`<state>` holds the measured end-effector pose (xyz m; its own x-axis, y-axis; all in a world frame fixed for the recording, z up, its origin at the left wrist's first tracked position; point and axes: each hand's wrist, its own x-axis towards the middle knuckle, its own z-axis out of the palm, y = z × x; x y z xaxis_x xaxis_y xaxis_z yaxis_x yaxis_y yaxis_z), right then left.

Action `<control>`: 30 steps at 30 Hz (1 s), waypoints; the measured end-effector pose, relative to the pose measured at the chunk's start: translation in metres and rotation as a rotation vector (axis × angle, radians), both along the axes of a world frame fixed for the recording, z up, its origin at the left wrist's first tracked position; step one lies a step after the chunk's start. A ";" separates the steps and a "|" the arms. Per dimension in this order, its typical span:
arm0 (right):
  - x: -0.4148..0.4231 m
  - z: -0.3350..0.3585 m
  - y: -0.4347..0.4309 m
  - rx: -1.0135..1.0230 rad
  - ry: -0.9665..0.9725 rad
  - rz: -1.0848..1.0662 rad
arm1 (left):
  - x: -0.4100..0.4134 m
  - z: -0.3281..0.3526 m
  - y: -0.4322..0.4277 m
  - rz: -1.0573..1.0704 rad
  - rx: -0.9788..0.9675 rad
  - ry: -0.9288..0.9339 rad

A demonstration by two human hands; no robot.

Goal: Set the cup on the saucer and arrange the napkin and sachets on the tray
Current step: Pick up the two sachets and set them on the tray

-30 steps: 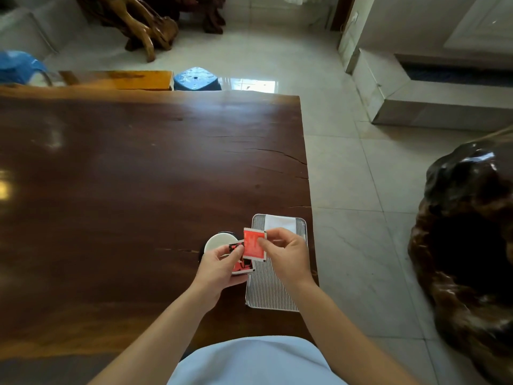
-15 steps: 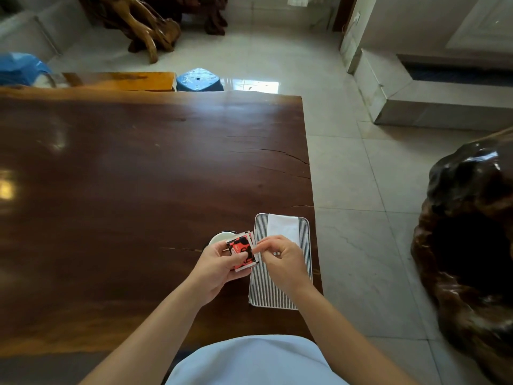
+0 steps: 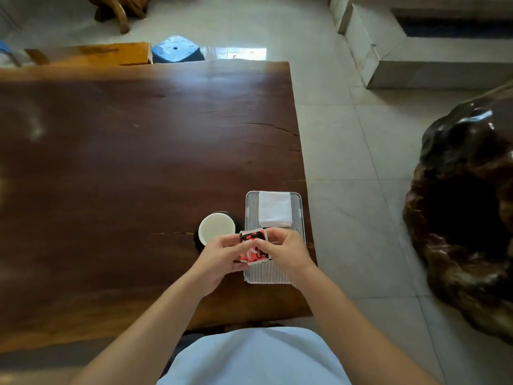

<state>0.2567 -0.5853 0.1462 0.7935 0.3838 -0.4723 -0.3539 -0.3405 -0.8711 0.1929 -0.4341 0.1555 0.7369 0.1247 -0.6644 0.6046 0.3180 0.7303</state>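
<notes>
Daylight, bright and soft. Window glare on the floor tile [image 3: 238,52] beyond the table [image 3: 125,151]; faint sheen on its left. Wide-angle bowing at edges, slight softness overall.

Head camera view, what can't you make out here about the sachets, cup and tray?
- Sachets: count and print unclear, fingers of left hand and right hand cover them.
- Saucer under cup: only a dark rim shows.
- Tray: middle hidden by the hands.
- Napkin: folds too small.
</notes>
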 end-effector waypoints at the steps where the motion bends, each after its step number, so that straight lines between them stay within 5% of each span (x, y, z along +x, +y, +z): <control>1: 0.000 0.001 -0.003 0.000 0.010 -0.004 | 0.001 -0.001 -0.002 -0.005 -0.014 0.007; 6: 0.002 -0.004 -0.013 -0.028 0.148 -0.083 | 0.009 -0.009 -0.012 0.012 -0.071 0.051; 13: 0.012 -0.017 -0.037 0.057 0.297 -0.138 | 0.016 -0.027 -0.042 0.313 -0.337 0.185; 20: 0.031 -0.026 -0.039 -0.023 0.197 -0.196 | 0.012 -0.033 -0.059 -0.218 -0.099 0.238; 25: 0.033 -0.038 -0.031 -0.104 0.224 -0.053 | 0.019 -0.044 -0.055 -0.232 -0.006 0.172; 30: 0.032 -0.056 -0.031 -0.083 0.265 -0.144 | 0.026 -0.059 -0.052 -0.027 -0.199 0.228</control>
<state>0.2883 -0.6164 0.0898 0.6822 0.2277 -0.6948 -0.6146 -0.3361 -0.7136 0.2192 -0.4861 0.0970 0.5670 -0.0422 -0.8227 0.7563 0.4223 0.4996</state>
